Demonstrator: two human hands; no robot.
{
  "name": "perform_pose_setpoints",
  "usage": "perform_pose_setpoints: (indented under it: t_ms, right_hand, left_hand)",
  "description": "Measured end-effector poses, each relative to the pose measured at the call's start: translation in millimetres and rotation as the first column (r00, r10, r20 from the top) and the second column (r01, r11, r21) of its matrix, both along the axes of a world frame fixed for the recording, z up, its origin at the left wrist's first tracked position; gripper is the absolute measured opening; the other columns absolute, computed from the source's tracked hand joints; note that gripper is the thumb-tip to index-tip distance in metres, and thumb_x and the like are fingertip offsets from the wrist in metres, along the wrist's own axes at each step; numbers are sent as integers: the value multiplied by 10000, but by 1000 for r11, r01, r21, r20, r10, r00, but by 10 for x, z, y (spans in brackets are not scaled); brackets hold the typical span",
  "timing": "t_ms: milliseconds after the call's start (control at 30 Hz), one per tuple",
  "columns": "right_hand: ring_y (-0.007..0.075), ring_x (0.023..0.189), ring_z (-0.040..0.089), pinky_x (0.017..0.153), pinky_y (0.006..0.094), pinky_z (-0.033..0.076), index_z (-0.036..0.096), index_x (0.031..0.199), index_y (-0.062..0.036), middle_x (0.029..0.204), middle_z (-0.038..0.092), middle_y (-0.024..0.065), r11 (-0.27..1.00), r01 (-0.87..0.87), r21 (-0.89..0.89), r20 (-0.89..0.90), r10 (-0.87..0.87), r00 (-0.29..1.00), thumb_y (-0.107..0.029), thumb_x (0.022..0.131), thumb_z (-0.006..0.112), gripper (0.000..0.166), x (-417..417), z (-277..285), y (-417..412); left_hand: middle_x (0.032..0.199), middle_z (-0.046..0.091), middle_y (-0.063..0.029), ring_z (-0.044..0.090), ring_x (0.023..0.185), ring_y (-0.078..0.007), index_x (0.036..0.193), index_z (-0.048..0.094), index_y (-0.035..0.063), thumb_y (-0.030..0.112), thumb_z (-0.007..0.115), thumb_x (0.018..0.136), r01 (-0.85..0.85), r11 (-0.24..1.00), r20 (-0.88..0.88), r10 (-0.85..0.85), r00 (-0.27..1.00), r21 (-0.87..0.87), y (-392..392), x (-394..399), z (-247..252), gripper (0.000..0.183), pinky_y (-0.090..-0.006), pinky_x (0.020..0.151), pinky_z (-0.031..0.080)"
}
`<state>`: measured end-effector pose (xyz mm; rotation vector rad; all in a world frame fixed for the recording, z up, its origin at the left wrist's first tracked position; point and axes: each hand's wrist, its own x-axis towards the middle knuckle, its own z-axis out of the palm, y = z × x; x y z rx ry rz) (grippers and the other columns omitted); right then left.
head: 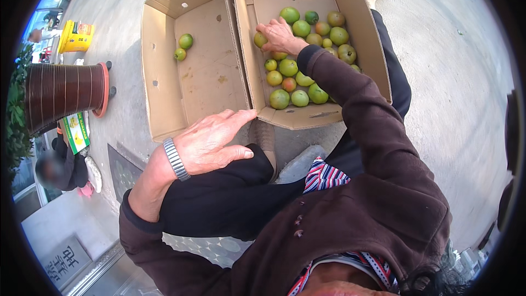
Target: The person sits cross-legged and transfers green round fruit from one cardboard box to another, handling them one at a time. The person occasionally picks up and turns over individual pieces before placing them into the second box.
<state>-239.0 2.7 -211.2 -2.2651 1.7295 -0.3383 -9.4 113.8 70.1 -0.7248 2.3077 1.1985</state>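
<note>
Two open cardboard boxes stand side by side on the floor. In the right cardboard box (251,90) lie several green tomatoes (289,67), a few turning reddish, such as the tomato (289,84) near the front. My right hand (281,36) reaches into this box, its fingers over a yellow-green tomato (259,40) at the left wall; whether they grip it I cannot tell. The left cardboard box (158,90) holds two green tomatoes (185,41). My left hand (213,142), with a metal watch band at the wrist, is held palm down near the boxes' front corner, fingers extended, holding nothing.
At the left stand a large brown plant pot (68,94) on a wheeled saucer and a yellow bucket (77,36). Another person (65,168) is at the lower left beside a banana carton (76,132). My legs flank the right box; a grey cushion-like object (301,165) lies between them.
</note>
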Motion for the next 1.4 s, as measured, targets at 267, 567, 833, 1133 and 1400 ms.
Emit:
perform_pose_setpoints:
  t_ms: [267,567,833,1133,1400]
  right_hand:
    - [298,1082,536,982,578,310,457,1196,-95,1031,626,91,999,3,35,-75,0,997,-289,610,809,711,96,-177,4]
    - [315,945,570,812,405,467,564,1125,-41,971,616,127,998,-53,-46,332,65,941,-184,751,691,420,-220,1255,929]
    - [315,773,622,677,390,502,624,1006,-44,850,637,137,982,176,69,366,-188,911,-123,791,665,233,-465,1029,1055]
    - [312,767,620,674,395,496,619,1014,-38,842,633,149,985,122,125,296,-154,943,-111,786,664,243,-511,979,1038]
    - [307,707,611,620,391,479,624,986,-42,787,619,137,994,87,67,314,-104,944,-156,804,655,217,-478,983,1068]
  left_hand:
    - [1257,493,-204,557,1043,-341,1373,359,33,270,664,838,-45,998,-28,44,999,-39,-200,314,-111,660,-390,904,458]
    - [1200,549,-276,568,1103,-330,1311,432,-55,281,726,758,-680,559,-40,758,651,-475,-1756,1545,-1789,711,-383,944,448]
    - [1239,514,-245,517,1146,-375,1336,398,30,231,780,690,-714,249,-237,829,507,-655,-2422,1350,-2929,777,-432,981,424]
    - [1066,587,-224,589,986,-380,1197,523,91,116,764,668,-728,103,-333,840,428,-678,-2599,1381,-3341,582,-421,877,482]
    - [923,628,-209,655,753,-245,1090,539,-47,404,646,855,-766,-33,-136,978,-156,641,-2299,1312,-2532,520,-289,621,552]
